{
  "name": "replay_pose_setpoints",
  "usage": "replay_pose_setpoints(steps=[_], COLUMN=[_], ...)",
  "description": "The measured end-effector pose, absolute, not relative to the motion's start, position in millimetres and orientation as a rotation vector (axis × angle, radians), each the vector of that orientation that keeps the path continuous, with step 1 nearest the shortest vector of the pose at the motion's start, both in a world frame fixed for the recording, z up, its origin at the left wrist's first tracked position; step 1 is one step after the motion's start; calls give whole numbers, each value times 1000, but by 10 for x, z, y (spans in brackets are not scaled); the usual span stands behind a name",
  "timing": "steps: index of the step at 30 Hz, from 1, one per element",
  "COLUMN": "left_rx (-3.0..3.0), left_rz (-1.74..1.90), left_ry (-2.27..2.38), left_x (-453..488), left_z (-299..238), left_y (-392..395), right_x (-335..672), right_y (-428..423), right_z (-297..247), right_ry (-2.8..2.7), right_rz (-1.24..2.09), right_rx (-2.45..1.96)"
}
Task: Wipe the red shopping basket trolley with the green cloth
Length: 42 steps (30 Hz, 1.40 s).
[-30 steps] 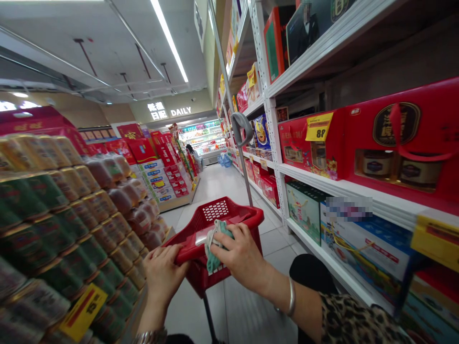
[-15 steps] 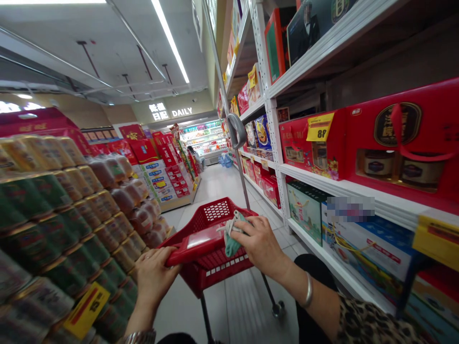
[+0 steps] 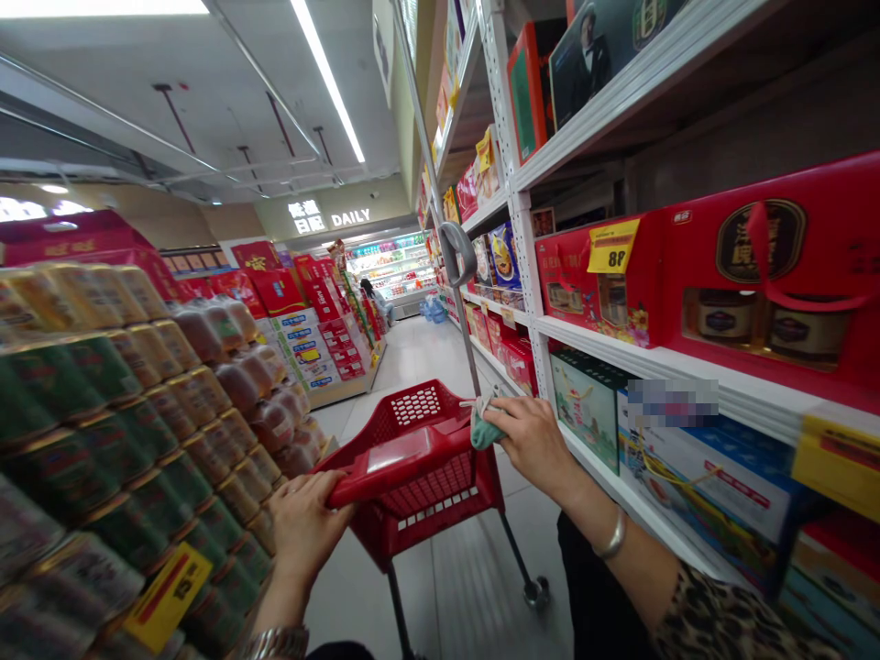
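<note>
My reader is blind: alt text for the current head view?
A person's left grip holds a red cart's handle; the right grip holds a green cloth at the handle's right end. In the store aisle, packs are stacked left, boxes shelved right.

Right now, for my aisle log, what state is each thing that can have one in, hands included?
Left hand: gripping the left end of the handle
Right hand: holding the cloth
Cloth: bunched, at the handle's right end
Cart: upright on its legs
Ceiling light strip: lit
Back shelves: lit
Red jar gift box: closed
</note>
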<state>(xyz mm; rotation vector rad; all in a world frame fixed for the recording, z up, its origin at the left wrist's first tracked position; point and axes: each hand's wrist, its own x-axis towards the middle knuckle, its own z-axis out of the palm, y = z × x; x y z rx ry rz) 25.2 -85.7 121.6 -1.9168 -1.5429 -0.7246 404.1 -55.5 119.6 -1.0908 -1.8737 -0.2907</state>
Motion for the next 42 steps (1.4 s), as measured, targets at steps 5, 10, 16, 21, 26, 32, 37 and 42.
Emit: replay_pose_setpoints(steps=[5,10,16,21,26,32,37,42], left_rx=[-1916,-1922,-1910,-1897,-1873,-1883,-1883,-1875], left_rz=[-728,-743,-752,-743,-735,-738,-736,-722], left_ry=[-1537,-1557,-1530,-1533,-1539,-1539,-1517,-1504], left_x=[230,247,238,237,248,276,297,301], left_z=[1213,1245,1247,1217,1194,1186,1179,1169], left_y=[-852,-860,-845,-834,-824,-811,-795,-779], right_x=[4030,3967,3677,3454,3497,3739,3963,4146], right_y=[-545,-593,-710,-769,-772,-698,-596,-469], right_z=[1173,1151,1121,1114,1133,1127,1114,1045], right_ry=[-1886,-1882,-1924,-1957,-1970,-1926,-1874,-1796], right_rz=[-304,-390,-469,-478,-443,-413,-386,-379], right_rx=[-1082,-1032,-875,-808,-869,-984,-1066,-1169])
